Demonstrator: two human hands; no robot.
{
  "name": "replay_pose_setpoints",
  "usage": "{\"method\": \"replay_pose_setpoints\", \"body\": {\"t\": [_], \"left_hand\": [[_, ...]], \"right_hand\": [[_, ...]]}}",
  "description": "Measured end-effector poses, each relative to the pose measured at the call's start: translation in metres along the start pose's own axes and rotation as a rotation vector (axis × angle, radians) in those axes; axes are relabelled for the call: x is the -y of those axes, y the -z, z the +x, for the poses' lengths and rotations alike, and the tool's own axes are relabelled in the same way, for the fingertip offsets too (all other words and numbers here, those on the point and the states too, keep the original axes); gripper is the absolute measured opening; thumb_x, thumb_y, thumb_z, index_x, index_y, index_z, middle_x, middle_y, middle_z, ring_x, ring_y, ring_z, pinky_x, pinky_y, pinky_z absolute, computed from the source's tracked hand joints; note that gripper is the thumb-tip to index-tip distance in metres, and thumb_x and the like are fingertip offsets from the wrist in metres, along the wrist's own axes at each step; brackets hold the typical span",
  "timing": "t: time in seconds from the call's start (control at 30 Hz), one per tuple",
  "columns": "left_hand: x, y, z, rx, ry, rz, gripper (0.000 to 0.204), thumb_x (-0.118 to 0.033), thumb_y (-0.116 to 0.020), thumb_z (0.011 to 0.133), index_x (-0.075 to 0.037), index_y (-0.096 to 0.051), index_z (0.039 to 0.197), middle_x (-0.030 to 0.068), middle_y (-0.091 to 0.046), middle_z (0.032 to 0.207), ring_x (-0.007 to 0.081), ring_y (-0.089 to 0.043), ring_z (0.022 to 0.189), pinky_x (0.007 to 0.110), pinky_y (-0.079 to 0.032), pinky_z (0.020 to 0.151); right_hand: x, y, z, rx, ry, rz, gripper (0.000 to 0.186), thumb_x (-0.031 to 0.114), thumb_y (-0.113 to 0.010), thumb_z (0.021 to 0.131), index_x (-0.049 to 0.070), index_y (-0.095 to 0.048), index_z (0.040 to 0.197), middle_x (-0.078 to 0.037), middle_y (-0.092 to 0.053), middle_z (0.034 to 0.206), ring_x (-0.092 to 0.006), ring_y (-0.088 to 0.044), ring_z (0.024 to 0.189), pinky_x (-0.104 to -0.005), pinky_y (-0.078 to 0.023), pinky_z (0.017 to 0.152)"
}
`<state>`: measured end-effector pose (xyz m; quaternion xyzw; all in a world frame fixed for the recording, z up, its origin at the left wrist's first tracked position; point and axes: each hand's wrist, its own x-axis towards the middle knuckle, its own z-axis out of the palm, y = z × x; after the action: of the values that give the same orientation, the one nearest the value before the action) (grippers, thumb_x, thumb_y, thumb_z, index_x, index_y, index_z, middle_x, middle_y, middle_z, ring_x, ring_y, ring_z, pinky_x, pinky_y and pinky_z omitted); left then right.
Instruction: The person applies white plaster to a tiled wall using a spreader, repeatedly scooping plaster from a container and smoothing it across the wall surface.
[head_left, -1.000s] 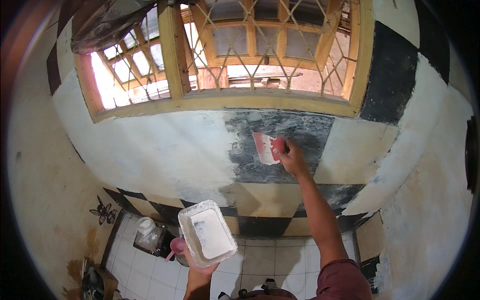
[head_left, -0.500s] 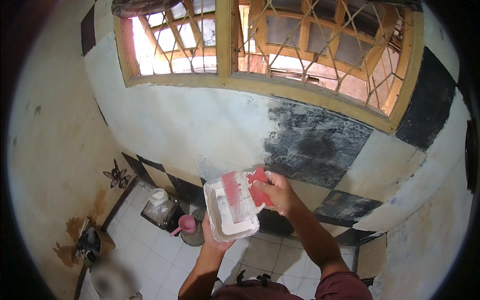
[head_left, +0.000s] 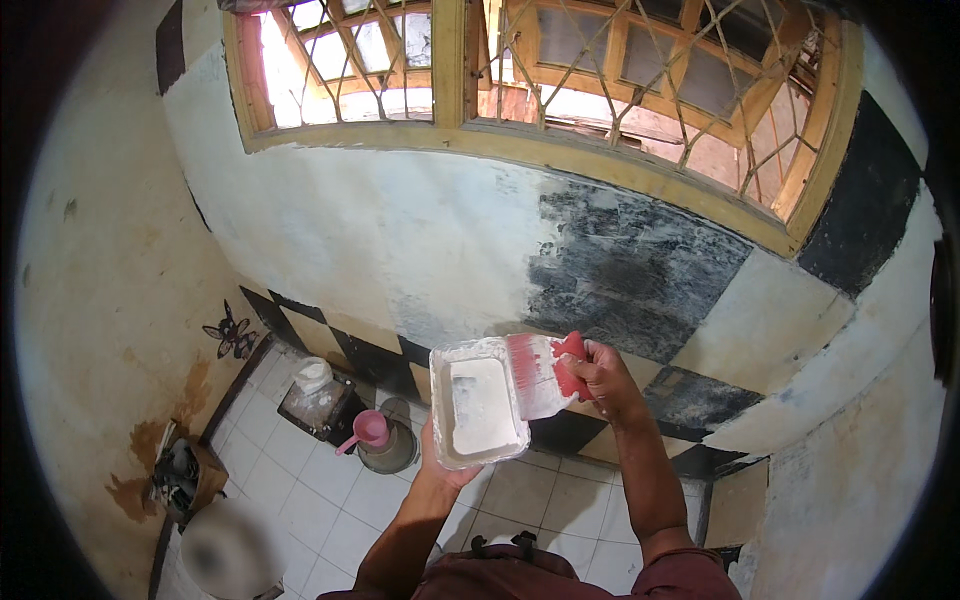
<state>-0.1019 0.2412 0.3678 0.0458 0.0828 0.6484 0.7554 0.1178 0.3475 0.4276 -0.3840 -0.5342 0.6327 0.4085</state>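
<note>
My left hand (head_left: 445, 465) grips a white paint-smeared rectangular tray (head_left: 440, 395) from below; pale paste or paint lies inside. My right hand (head_left: 605, 380) is closed on a red wide-bladed spreader (head_left: 535, 390) smeared with white, which is at the tray's right rim, its blade partly over that edge. Behind them is the wall, with a mottled dark patch (head_left: 630, 270) beside a whitened area (head_left: 370, 230), and black and cream squares along its lower part.
A yellow window frame (head_left: 540, 152) with a grille spans the upper wall. On the tiled floor (head_left: 320, 500) are a pink dipper (head_left: 370, 428) on a round container (head_left: 390, 455), a dark box (head_left: 318, 410) with a white container, and a cluttered carton (head_left: 195, 470) by the left wall (head_left: 100, 300).
My right hand has come down from the dark wall patch to the tray, then drawn the spreader right to its rim. The tray has risen slightly in view as my head turned.
</note>
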Motion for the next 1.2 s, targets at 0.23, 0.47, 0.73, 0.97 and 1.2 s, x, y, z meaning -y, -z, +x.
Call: {"method": "replay_pose_setpoints", "body": {"t": [0.23,0.47,0.73,0.97,1.2], "left_hand": [[-0.009,0.000,0.007,-0.036,-0.008,0.010,0.053,-0.045,-0.036,0.100,-0.013,-0.050,0.140,0.0133,-0.057,0.136,0.0372,-0.058,0.121,0.062,-0.046,0.100],[-0.013,0.024,-0.010,0.006,-0.015,-0.004,0.061,-0.055,-0.037,0.097,-0.014,-0.047,0.142,0.0123,-0.056,0.137,0.0393,-0.057,0.122,0.064,-0.047,0.098],[-0.034,0.040,-0.047,-0.072,-0.125,0.060,0.064,-0.059,-0.037,0.094,-0.018,-0.047,0.143,0.0125,-0.057,0.136,0.0388,-0.058,0.120,0.065,-0.047,0.095],[-0.048,0.040,-0.065,-0.143,-0.188,0.010,0.058,-0.052,-0.036,0.095,-0.018,-0.051,0.139,0.0108,-0.061,0.131,0.0383,-0.061,0.115,0.066,-0.049,0.089],[-0.042,0.034,-0.053,-0.212,-0.235,0.008,0.056,-0.051,-0.036,0.095,-0.017,-0.053,0.136,0.0105,-0.061,0.130,0.0372,-0.063,0.113,0.065,-0.050,0.087]], "right_hand": [[-0.033,0.053,0.007,-0.322,-0.055,0.225,0.024,0.017,-0.068,0.090,0.003,-0.064,0.110,-0.002,-0.067,0.093,-0.0101,-0.064,0.078,-0.0255,-0.053,0.062],[-0.071,0.102,0.053,-0.606,0.216,0.262,0.027,0.011,-0.071,0.086,0.006,-0.064,0.111,-0.005,-0.068,0.093,-0.0155,-0.067,0.081,-0.0288,-0.052,0.061],[-0.001,-0.022,0.134,-0.565,0.642,-0.781,0.018,0.012,-0.064,0.085,0.006,-0.071,0.101,-0.013,-0.072,0.092,-0.0282,-0.069,0.084,-0.0344,-0.054,0.076],[0.075,-0.113,0.210,-0.013,1.408,-1.767,0.021,0.015,-0.059,0.082,0.005,-0.069,0.098,-0.009,-0.063,0.111,-0.0268,-0.056,0.111,-0.0441,-0.044,0.098],[0.066,-0.073,0.290,0.018,1.337,-1.790,0.034,0.017,-0.063,0.076,0.001,-0.065,0.106,-0.011,-0.064,0.107,-0.0296,-0.055,0.113,-0.0404,-0.045,0.100]]}}
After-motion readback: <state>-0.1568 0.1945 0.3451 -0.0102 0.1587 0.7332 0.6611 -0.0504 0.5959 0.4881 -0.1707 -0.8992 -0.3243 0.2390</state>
